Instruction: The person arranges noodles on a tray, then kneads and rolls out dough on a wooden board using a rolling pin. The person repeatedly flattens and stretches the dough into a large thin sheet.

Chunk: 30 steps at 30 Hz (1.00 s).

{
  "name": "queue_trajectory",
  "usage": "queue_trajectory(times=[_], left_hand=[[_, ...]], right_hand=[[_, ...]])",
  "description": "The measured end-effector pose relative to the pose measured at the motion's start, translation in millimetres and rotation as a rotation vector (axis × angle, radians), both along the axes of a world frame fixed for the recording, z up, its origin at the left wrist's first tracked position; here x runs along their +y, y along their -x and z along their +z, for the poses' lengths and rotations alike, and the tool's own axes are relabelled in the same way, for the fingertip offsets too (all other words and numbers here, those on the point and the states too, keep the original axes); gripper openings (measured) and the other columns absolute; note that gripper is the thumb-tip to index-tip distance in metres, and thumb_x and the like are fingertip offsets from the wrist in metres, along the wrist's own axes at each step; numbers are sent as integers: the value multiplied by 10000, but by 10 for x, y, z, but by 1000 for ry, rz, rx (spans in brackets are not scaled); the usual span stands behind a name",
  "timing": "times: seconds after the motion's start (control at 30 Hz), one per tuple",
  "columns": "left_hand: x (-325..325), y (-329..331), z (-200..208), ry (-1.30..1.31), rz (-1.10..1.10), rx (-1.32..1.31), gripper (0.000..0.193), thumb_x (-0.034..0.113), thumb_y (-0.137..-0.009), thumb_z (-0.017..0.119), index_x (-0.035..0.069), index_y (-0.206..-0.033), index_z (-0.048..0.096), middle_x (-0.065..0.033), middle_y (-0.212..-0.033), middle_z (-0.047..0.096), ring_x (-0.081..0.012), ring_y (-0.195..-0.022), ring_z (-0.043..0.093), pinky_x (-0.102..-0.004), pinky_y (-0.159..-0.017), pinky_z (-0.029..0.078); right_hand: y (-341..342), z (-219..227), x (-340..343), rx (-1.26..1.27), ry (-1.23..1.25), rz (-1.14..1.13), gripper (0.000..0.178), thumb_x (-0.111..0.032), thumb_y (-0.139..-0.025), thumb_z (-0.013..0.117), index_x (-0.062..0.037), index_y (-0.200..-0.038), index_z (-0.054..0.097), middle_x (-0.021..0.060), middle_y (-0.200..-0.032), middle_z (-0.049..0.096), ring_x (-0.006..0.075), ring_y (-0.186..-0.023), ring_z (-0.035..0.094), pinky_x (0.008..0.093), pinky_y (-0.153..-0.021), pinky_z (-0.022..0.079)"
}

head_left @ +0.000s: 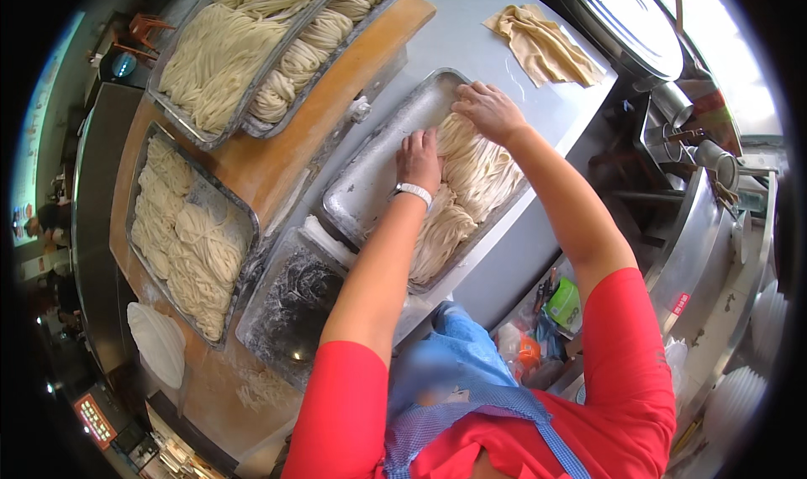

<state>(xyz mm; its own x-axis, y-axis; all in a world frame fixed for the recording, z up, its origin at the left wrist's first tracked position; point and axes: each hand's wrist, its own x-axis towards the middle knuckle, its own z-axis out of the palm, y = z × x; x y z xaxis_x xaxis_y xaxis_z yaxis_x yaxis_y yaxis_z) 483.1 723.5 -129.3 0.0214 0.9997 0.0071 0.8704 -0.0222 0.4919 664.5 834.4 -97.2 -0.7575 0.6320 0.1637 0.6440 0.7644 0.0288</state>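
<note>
A metal tray lies tilted across the steel counter in front of me. Fresh pale noodles fill its right side in several folded bundles, while its left side shows bare metal. My left hand, with a white-banded watch at the wrist, rests at the left edge of the noodles, fingers stretched forward. My right hand reaches over the far end of the noodles, its fingers apart and bent toward the left. No noodles show lifted in either hand; the undersides of the fingertips are hidden.
Further noodle trays stand stacked on the wooden board at upper left. Another noodle tray lies nearer. A floury empty tray sits left of my forearm. At upper right are a tan cloth and a large round lid.
</note>
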Motion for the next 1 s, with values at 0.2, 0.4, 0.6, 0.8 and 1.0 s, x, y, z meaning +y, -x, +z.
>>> queue_trajectory(times=[0.2, 0.4, 0.6, 0.8, 1.0], left_hand=[[-99, 115, -50, 32, 4, -60, 630, 113, -825, 684, 37, -1398, 434, -202, -1314, 508, -391, -1216, 481, -442, -1058, 399], [-363, -6, 230, -1, 47, -188, 639, 77, -767, 685, -57, -1336, 426, -283, -1374, 427, -429, -1290, 411, -474, -1108, 341], [-1648, 208, 944, -290, -112, -435, 396, 45, -803, 660, 39, -1192, 590, -167, -1265, 527, -337, -1150, 555, -403, -991, 473], [-3451, 1510, 1306, -448, 404, -348, 374, -56, -763, 627, 83, -1107, 675, -131, -1177, 584, -310, -1090, 572, -394, -944, 475], [-5767, 3162, 585, -253, 1233, 86, 639, -41, -747, 661, 30, -1340, 435, -220, -1320, 485, -404, -1251, 435, -494, -1072, 334]], right_hand=[[149, 32, -141, 62, 210, -240, 219, -151, -874, 569, -127, -1069, 667, 113, -1178, 551, 272, -1144, 553, 381, -914, 536], [158, -552, 1, -307, -150, -114, 506, -134, -816, 587, 32, -1290, 525, 191, -1314, 517, 361, -1264, 466, 443, -1075, 393], [-12, -383, -85, 77, 257, -283, 569, -26, -865, 598, -123, -1409, 466, 182, -1426, 441, 385, -1273, 474, 463, -1045, 425], [699, 101, -1366, 310, 451, -126, 534, 27, -873, 624, -90, -1377, 489, 143, -1291, 562, 263, -1131, 562, 372, -899, 510], [2267, 1047, -3826, 557, 990, 220, 333, 51, -899, 603, -78, -1205, 628, 77, -1056, 681, 138, -854, 656, 264, -689, 551]])
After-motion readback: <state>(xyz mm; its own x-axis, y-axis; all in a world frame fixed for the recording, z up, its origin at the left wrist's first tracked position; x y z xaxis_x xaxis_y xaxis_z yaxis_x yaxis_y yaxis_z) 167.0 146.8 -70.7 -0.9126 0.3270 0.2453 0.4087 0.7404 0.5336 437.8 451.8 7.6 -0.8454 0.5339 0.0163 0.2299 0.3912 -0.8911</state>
